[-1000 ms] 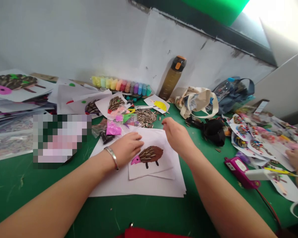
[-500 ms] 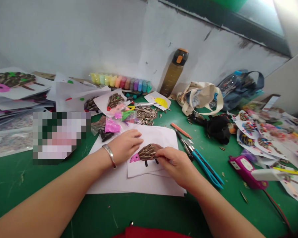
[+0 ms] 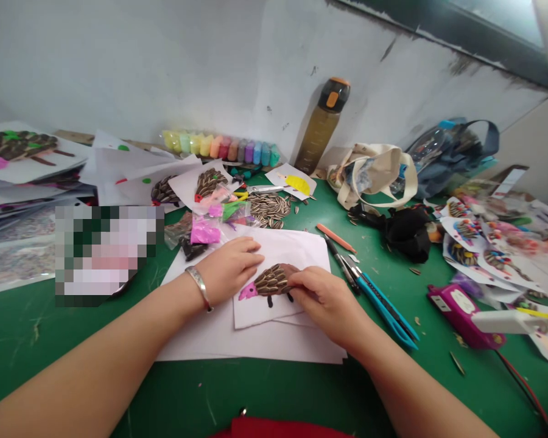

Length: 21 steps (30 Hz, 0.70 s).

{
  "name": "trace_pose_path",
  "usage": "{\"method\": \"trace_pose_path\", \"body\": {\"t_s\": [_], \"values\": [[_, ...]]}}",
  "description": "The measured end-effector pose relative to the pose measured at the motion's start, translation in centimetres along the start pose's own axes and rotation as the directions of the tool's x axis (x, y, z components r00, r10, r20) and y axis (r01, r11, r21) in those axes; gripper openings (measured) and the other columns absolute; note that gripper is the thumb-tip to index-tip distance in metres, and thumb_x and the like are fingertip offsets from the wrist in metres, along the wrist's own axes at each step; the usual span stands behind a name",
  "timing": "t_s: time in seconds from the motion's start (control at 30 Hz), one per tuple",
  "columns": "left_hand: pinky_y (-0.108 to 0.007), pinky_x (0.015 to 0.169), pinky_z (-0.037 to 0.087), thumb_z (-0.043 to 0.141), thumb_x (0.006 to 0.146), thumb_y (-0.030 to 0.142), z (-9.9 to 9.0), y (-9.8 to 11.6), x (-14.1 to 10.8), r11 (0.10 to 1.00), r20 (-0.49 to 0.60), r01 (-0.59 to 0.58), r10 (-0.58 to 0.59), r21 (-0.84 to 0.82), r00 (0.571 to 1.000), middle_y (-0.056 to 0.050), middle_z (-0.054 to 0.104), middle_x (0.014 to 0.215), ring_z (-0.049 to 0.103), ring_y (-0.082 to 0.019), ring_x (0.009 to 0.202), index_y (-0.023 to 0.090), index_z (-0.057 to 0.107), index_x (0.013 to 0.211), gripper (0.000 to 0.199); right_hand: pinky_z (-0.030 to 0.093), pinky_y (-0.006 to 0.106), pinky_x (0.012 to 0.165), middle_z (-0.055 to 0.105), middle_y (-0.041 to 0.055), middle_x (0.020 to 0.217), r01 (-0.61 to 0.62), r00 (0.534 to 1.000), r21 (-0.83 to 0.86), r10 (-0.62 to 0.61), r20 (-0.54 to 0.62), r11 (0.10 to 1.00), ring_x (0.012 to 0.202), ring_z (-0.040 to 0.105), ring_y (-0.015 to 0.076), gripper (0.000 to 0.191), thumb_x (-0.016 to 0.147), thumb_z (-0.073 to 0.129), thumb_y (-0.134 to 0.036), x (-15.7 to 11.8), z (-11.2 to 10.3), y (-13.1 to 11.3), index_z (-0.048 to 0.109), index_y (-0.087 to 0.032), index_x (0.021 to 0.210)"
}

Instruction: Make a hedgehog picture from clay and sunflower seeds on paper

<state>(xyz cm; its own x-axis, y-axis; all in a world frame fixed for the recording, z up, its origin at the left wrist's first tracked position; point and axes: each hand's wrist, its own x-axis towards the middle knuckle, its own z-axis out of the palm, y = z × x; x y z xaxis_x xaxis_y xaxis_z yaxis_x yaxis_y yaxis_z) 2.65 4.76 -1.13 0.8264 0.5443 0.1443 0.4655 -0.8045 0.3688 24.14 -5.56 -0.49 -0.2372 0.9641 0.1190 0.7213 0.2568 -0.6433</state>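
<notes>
A small hedgehog picture (image 3: 274, 281) lies on white paper in front of me. It has a pink clay head, black legs and overlapping sunflower seeds on a brown clay back. My left hand (image 3: 231, 267) rests with its fingers stretched out on the paper beside the head, a silver bangle at its wrist. On the picture's right end, my right hand (image 3: 326, 298) pinches thumb and forefinger together against the brown back. Whatever lies between those fingertips is hidden. Beneath the card are larger white sheets (image 3: 196, 340). Loose sunflower seeds (image 3: 269, 210) form a pile behind.
Bags of coloured clay (image 3: 205, 231) lie behind my left hand. Right of the paper are an orange stick (image 3: 335, 238), pens and blue tweezers (image 3: 388, 316). A bottle (image 3: 322, 131) stands by the wall. Further right are a magenta device (image 3: 463, 316) and more seed pictures (image 3: 468, 234).
The view has shifted slightly. Both hands keep nearly the same places on the picture, with the right fingertips still pressed at its right end.
</notes>
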Motion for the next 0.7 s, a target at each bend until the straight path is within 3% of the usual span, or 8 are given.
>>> {"method": "trace_pose_path", "body": {"t_s": [0.43, 0.57, 0.7], "values": [[-0.038, 0.092, 0.044, 0.037, 0.092, 0.021, -0.15, 0.14, 0.1, 0.999, 0.018, 0.012, -0.011, -0.037, 1.0, -0.011, 0.061, 0.104, 0.053, -0.022, 0.101, 0.016, 0.069, 0.091, 0.032, 0.046, 0.029, 0.077, 0.066, 0.0027, 0.088, 0.014, 1.0, -0.04, -0.015, -0.025, 0.999, 0.085, 0.06, 0.0175, 0.015, 0.086, 0.057, -0.013, -0.07, 0.47, 0.28, 0.066, -0.022, 0.093], [-0.038, 0.09, 0.044, 0.037, 0.094, 0.031, -0.61, 0.36, 0.13, 0.997, 0.042, 0.001, 0.002, -0.071, 0.999, -0.011, 0.06, 0.104, 0.054, -0.023, 0.098, 0.016, 0.068, 0.091, 0.035, 0.047, 0.029, 0.074, 0.066, 0.0028, 0.087, 0.01, 0.999, -0.061, -0.012, -0.036, 0.998, 0.084, 0.06, 0.0175, 0.015, 0.086, 0.057, -0.014, 0.01, 0.53, 0.31, 0.067, -0.022, 0.092], [-0.041, 0.094, 0.041, 0.052, 0.086, 0.051, -0.69, 0.55, -0.07, 0.998, 0.079, 0.041, -0.037, -0.053, 0.996, -0.013, 0.058, 0.113, 0.052, -0.027, 0.106, 0.015, 0.067, 0.094, 0.04, 0.046, 0.028, 0.072, 0.065, 0.0028, 0.082, 0.0, 1.0, -0.083, -0.002, -0.028, 0.997, 0.08, 0.059, 0.0174, 0.014, 0.086, 0.056, -0.014, 0.1, 0.53, 0.16, 0.067, -0.022, 0.089]]}}
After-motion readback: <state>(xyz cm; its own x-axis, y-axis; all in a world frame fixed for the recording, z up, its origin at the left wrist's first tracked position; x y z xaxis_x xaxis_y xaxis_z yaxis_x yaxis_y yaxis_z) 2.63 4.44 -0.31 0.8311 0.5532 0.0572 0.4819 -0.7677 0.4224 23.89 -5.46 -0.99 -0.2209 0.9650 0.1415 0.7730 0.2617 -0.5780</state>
